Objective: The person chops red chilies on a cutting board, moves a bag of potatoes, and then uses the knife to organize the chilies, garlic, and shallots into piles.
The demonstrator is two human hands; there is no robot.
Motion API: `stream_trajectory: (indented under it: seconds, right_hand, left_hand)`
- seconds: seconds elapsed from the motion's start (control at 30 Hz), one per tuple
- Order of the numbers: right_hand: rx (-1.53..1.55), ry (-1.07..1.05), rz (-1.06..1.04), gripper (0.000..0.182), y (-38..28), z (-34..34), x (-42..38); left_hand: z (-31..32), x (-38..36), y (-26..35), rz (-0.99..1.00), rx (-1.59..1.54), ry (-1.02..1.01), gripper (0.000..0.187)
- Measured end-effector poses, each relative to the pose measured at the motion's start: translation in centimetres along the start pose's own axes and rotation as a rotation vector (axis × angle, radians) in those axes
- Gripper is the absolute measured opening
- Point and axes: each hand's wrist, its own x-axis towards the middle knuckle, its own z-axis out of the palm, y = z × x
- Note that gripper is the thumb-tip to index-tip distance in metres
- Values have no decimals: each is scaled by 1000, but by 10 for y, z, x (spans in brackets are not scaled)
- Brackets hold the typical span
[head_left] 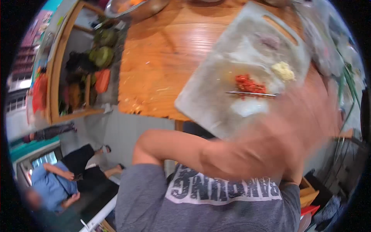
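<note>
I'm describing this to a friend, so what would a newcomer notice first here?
Probably the bright red chopped pile near the middle of the grey cutting board, with a thin blade across its near part. Next comes the motion-blurred hand at the board's lower right.

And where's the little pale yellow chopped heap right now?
In the head view, the pale yellow heap lies toward the right side of the grey rectangular cutting board, up and right of the chopped bright-red heap.
</note>
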Motion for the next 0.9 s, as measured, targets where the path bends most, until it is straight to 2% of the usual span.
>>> stream_trajectory:
  seconds: [0.07, 0.1, 0.13, 0.2, 0.33, 0.47, 0.53, 0.67, 0.73, 0.8, 0.9]
  right_hand:
    - [-54, -23, 64, 29, -1, 0, 0]
    - [-42, -20, 54, 29, 0, 1, -1]
    - [-38, -11, 39, 29, 1, -3, -2]
    - [-50, -5, 8, 29, 0, -2, -4]
    - [-11, 63, 19, 34, -2, 0, -9]
    - [-26, 101, 79, 36, -21, -12, -10]
    - [-8, 25, 94, 35, -36, -17, -13]
    - [31, -6, 105, 35, -42, -3, -22]
    - [23, 12, 180, 35, -46, 3, -25]
    - [15, 82, 235, 35, -49, 9, -22]
    - [22, 64, 189, 32, -44, 12, -24]
  left_hand:
    - [48, 27, 25, 360, 403, 88, 52]
    - [64, 36, 42, 525, 815, 312, 35]
    - [79, 45, 59, 609, 1216, 631, 17]
    - [60, 32, 46, 480, 1182, 709, 18]
    - [10, -14, 18, 162, 1135, 864, 39]
    - [-3, -80, 12, -199, 1218, 1073, 43]
    - [-3, -104, 12, -365, 1120, 1122, 41]
    - [-16, -101, 7, -59, 1135, 1363, 43]
    - [-2, -64, 21, 144, 1112, 1210, 43]
    - [30, -12, 38, 350, 1076, 904, 43]
    - [70, 36, 50, 453, 1233, 651, 43]
